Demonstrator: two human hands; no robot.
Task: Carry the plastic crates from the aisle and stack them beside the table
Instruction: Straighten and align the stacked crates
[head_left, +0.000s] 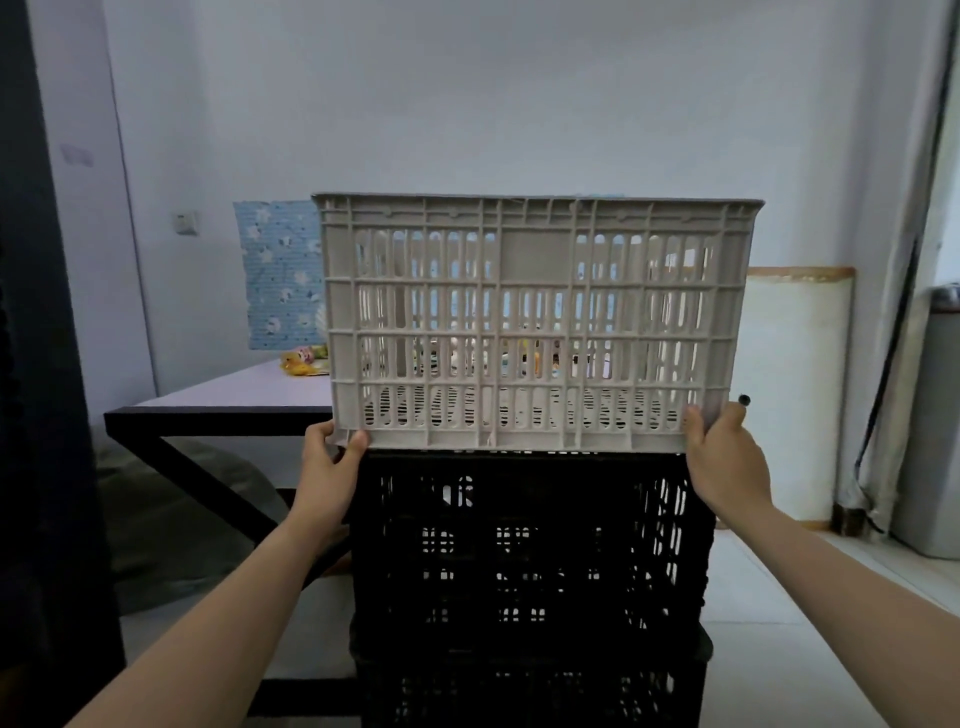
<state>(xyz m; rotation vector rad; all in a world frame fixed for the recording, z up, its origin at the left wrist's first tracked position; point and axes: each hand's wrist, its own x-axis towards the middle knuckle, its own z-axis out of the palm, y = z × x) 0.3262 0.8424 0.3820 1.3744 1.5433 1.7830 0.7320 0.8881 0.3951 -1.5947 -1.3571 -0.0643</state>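
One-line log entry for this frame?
step: stacking | grey crate on black crates | left hand, right hand grip bottom corners | table left

No legible text, label, brand, number or sign appears on any surface in view; the blank panel on the grey crate (535, 265) carries no marking.

The pale floor (769, 649) bears a stack of two black crates (524, 551). Beside it stands the worktop (218, 389), dark-framed. Small colourful items (304, 360) lie at its far edge.
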